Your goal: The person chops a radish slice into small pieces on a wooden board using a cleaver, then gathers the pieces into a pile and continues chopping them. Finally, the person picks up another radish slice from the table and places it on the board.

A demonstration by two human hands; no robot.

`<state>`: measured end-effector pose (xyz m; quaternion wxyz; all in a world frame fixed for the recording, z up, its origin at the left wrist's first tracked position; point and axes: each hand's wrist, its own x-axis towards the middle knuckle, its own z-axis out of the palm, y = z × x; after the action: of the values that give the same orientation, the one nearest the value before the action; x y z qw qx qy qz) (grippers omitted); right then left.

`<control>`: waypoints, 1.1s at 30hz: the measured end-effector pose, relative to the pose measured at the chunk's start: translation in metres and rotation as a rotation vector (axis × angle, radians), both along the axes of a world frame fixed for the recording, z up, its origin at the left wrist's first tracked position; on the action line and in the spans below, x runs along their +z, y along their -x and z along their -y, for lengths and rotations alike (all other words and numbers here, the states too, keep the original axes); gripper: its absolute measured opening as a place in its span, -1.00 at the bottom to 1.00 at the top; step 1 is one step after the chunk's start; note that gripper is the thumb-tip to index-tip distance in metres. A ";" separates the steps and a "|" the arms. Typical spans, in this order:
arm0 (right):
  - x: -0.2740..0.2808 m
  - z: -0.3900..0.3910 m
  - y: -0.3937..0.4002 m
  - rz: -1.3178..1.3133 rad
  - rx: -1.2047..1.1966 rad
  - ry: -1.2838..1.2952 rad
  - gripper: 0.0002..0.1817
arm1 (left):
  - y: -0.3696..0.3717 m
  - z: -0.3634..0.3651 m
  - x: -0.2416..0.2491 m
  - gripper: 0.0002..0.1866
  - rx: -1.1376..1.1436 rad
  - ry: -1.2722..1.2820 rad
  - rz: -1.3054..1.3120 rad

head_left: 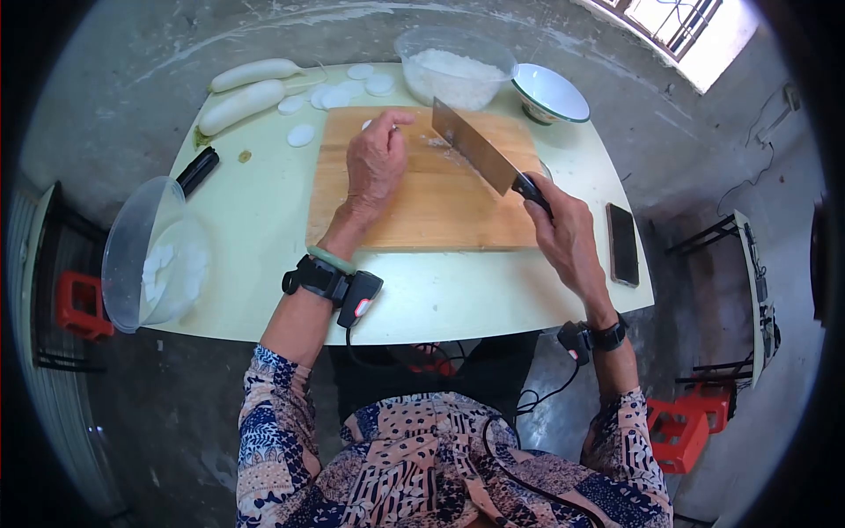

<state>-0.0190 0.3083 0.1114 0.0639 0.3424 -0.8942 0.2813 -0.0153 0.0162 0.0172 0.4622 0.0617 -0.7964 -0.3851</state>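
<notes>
We note the knife point(475, 148) extending forward-left from our right hand point(565, 231), clamped on its handle; left hand point(377, 165) beside the blade, above board point(431, 220), grip indeterminable.

Looks like a plain, bare-bones room being used for kitchen work, though I can't tell if it's a home or a small eatery. Main giveaway is the wooden cutting board point(427, 216) on a pale table point(246, 290) mid-frame, plus white radishes point(242, 106) at upper left and a clear bowl of shredded white stuff point(456, 70) at top centre. Walls point(299, 44) are rough grey with pale scuffs, and the floor's point(189, 414) dark grey. There's a barred window point(673, 22) at upper right, and red plastic stools point(84, 304) show up at far left and lower right.
</notes>
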 end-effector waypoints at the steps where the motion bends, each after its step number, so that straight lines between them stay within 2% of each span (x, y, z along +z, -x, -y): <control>1: 0.003 0.000 -0.002 0.019 -0.029 0.030 -0.61 | 0.000 0.000 0.001 -0.71 0.002 0.024 -0.025; 9: 0.001 -0.008 0.001 0.005 -0.033 0.023 -0.61 | 0.000 0.001 0.000 -0.71 0.018 0.042 -0.047; 11: 0.001 -0.010 -0.004 -0.035 -0.076 0.155 -0.62 | 0.000 0.000 0.000 -0.71 0.009 0.049 -0.050; 12: 0.000 -0.011 -0.003 -0.036 -0.080 0.154 -0.62 | -0.001 -0.001 0.000 -0.71 0.005 0.047 -0.050; 14: -0.002 -0.016 0.000 -0.024 -0.088 -0.019 -0.62 | -0.001 -0.003 0.000 -0.71 -0.010 0.018 -0.024; 18: 0.004 -0.022 0.004 0.046 -0.131 0.051 -0.61 | -0.001 0.000 -0.001 -0.72 0.012 0.056 -0.042; 21: 0.001 -0.029 0.011 -0.134 -0.139 0.092 -0.61 | -0.001 -0.004 0.002 -0.72 -0.004 0.060 -0.040; 23: -0.004 -0.033 0.016 -0.148 -0.158 0.048 -0.61 | -0.006 -0.005 0.005 -0.75 -0.029 0.008 0.068; 27: -0.024 -0.030 0.015 -0.257 -0.110 0.002 -0.60 | -0.005 -0.004 0.008 -0.75 -0.001 0.016 0.096; 29: -0.026 -0.026 0.003 -0.209 -0.065 0.008 -0.59 | -0.004 -0.005 0.003 -0.72 -0.008 0.022 0.001; 33: -0.010 -0.022 -0.012 -0.091 -0.033 0.028 -0.56 | -0.003 -0.003 0.001 -0.72 -0.019 0.017 0.018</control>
<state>-0.0070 0.3302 0.1014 0.1140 0.3389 -0.8919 0.2767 -0.0124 0.0191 0.0180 0.4519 0.0535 -0.8042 -0.3823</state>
